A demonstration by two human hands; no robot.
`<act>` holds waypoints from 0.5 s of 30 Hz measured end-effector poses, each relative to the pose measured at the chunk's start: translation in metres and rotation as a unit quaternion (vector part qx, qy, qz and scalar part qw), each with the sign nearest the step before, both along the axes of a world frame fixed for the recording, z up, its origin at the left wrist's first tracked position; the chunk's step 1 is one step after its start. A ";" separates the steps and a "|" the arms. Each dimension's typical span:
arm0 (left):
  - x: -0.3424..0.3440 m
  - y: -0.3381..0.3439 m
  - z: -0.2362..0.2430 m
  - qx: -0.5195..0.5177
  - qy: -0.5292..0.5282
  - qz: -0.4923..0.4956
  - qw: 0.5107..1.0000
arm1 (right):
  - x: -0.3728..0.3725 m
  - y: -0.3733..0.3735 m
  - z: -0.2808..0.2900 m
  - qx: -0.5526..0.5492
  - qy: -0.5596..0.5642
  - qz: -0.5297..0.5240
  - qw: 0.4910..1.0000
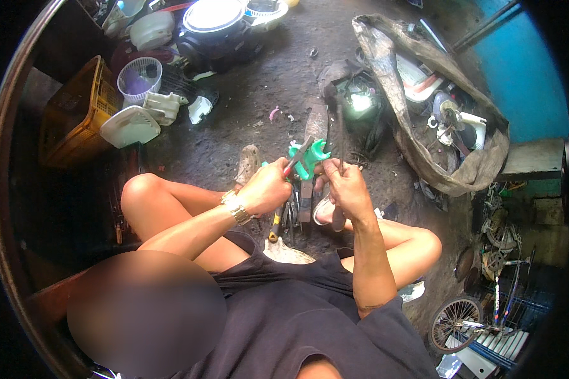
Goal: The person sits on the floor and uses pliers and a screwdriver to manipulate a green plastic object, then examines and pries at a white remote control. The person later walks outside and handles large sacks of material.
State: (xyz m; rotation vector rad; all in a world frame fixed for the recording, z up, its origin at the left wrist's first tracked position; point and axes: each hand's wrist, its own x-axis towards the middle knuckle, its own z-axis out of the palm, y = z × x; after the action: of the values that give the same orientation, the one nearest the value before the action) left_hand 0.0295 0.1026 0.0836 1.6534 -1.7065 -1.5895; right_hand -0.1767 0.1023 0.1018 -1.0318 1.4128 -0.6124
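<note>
Between my hands is a green moulded plastic piece (308,161) with curved, broken-looking edges. My left hand (269,188), wearing a gold-coloured watch (236,208), is closed round a red-handled tool (291,168). Its narrow dark end lies across the green piece; I cannot tell its exact kind. My right hand (349,189) is closed round a long dark bar (339,218), its lower end showing beneath the fist. The thumb side of that hand is at the green piece's right edge. Below the hands, a yellow-and-black tool handle (275,225) stands between my legs.
A large open sack (493,136) of plastic scrap lies at the right, near a dark bag (367,120). On the left are a yellow crate (69,120), a clear basket (139,79) and white plastic pieces (131,128). A bicycle wheel (456,323) is at lower right.
</note>
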 end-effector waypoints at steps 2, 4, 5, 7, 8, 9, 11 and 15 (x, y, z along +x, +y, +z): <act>0.001 0.000 -0.012 -0.045 0.007 -0.016 0.999 | -0.003 0.004 -0.012 -0.040 -0.039 -0.032 0.998; 0.000 0.000 -0.013 -0.049 0.014 -0.019 0.999 | -0.007 0.005 -0.019 -0.066 -0.068 -0.079 0.992; -0.003 0.000 -0.005 -0.031 0.018 -0.016 0.999 | -0.007 0.005 -0.020 -0.088 -0.050 -0.080 0.992; -0.005 0.001 -0.006 -0.037 0.025 -0.011 0.999 | -0.005 0.005 -0.019 -0.135 -0.017 -0.080 0.987; -0.004 0.000 -0.014 -0.061 0.027 -0.011 0.998 | -0.004 0.006 -0.018 -0.122 -0.017 -0.080 0.989; -0.004 0.001 -0.020 -0.085 0.030 -0.011 0.996 | -0.003 0.007 -0.018 -0.110 -0.018 -0.080 0.991; -0.004 0.003 -0.017 -0.043 0.020 -0.014 0.999 | -0.001 0.010 -0.018 -0.082 -0.020 -0.081 0.993; -0.003 0.003 -0.013 0.004 0.031 -0.021 0.999 | -0.007 0.008 -0.028 -0.038 -0.084 -0.080 0.993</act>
State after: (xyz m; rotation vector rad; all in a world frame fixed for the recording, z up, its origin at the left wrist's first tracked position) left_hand 0.0268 0.1057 0.0701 1.5650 -1.7154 -1.6513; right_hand -0.1833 0.1099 0.0734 -0.9092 1.3403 -0.8567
